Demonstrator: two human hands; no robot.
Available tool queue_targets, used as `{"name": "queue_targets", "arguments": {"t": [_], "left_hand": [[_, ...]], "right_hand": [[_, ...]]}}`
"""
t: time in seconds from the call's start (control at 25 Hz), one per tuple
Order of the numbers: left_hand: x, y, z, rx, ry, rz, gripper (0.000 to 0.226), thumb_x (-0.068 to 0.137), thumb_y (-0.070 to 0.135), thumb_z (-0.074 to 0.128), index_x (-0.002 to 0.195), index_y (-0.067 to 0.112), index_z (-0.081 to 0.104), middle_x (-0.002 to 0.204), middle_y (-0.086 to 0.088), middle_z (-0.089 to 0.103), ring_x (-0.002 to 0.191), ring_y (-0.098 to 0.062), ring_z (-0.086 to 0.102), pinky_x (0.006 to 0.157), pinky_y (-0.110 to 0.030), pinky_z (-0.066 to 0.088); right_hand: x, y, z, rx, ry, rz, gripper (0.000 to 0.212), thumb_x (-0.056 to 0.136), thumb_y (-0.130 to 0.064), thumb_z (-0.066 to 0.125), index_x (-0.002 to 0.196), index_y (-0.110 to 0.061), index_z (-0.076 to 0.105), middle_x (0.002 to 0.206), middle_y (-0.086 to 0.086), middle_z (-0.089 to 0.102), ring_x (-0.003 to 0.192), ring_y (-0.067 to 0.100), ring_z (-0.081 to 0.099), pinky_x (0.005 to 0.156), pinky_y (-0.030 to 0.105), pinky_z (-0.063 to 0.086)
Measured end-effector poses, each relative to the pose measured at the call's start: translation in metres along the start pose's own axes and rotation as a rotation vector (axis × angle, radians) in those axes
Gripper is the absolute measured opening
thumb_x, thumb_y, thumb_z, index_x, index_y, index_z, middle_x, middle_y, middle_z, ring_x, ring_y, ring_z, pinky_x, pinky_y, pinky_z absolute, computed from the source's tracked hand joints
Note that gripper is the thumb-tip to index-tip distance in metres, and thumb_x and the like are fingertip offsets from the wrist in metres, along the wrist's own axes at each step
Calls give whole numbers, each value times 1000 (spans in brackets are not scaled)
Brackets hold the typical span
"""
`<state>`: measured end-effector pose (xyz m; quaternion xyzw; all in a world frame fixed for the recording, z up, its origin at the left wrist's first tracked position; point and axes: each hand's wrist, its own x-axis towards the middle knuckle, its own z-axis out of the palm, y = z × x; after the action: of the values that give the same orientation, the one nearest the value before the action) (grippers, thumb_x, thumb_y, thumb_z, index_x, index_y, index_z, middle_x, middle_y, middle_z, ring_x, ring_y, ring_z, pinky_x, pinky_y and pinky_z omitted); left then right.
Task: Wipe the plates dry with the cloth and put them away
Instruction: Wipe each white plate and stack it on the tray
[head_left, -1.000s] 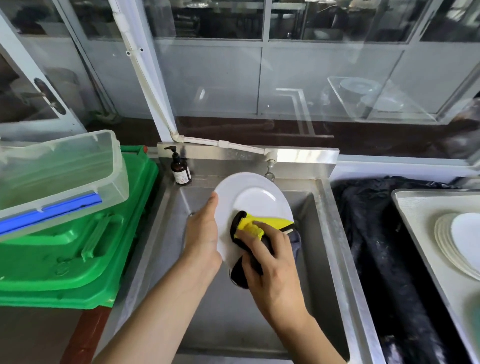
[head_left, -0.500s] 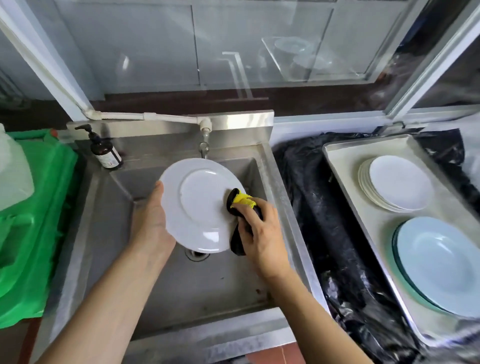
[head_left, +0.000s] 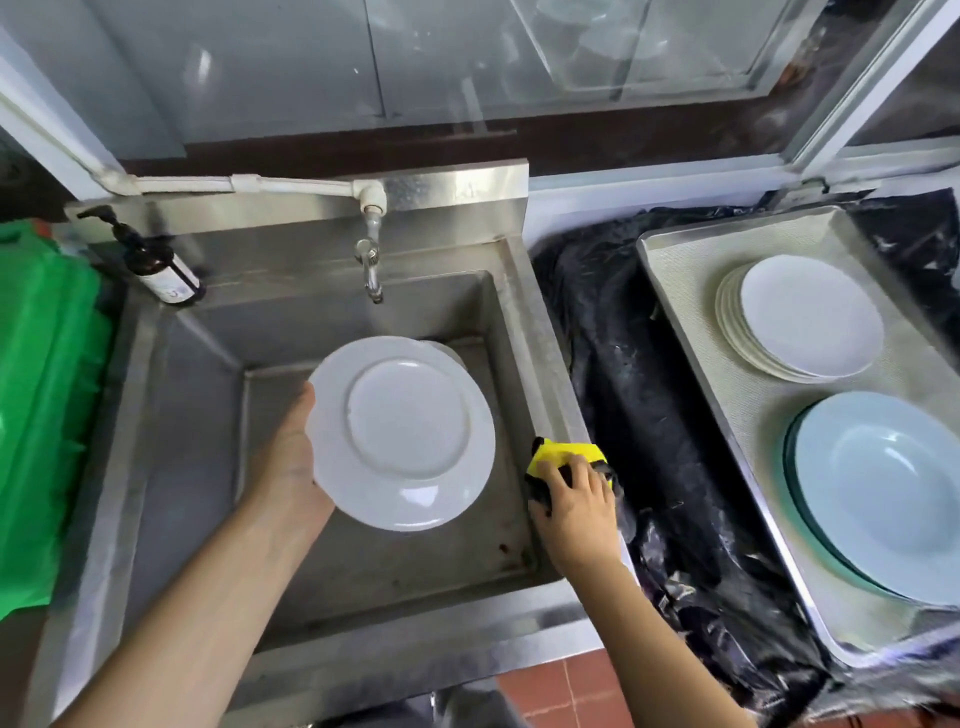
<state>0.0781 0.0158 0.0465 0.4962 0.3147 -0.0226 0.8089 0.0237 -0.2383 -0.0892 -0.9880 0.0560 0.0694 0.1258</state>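
The right hand (head_left: 574, 506) pinches the yellow-and-black cloth (head_left: 563, 453) on the sink (head_left: 540, 364) rim's right edge. The left hand (head_left: 291, 457) grips a white plate (head_left: 402, 431) by its left rim — underside up, over the basin. Farther right, the tray (head_left: 691, 332) holds stacked plates (head_left: 802, 317).

Plate (head_left: 402, 434) over the sink (head_left: 363, 566), tray (head_left: 685, 332) of plates to its right.

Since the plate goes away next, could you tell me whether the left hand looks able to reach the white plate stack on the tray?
Probably not directly: the left hand holds the plate over the sink, and the right hand lies between it and the stack.
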Motion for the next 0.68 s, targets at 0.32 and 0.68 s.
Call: {"name": "queue_targets", "arguments": {"t": [0.32, 0.68], "left_hand": [[-13, 7, 7, 49, 23, -85, 29, 104, 33, 51, 121, 19, 70, 112, -2, 75, 104, -24, 69, 86, -39, 55], [-24, 37, -10, -58, 91, -204, 25, 104, 22, 49, 112, 10, 69, 92, -7, 76, 84, -21, 70, 70, -34, 59]], "right_hand": [[-4, -20, -8, 289, 174, -129, 71, 91, -25, 74, 154, -22, 43, 154, 11, 45, 140, 31, 44, 112, 49, 37], [1, -67, -77, 486, 492, -603, 41, 103, -13, 45, 141, -14, 60, 145, -5, 57, 138, 12, 49, 118, 37, 30]]}}
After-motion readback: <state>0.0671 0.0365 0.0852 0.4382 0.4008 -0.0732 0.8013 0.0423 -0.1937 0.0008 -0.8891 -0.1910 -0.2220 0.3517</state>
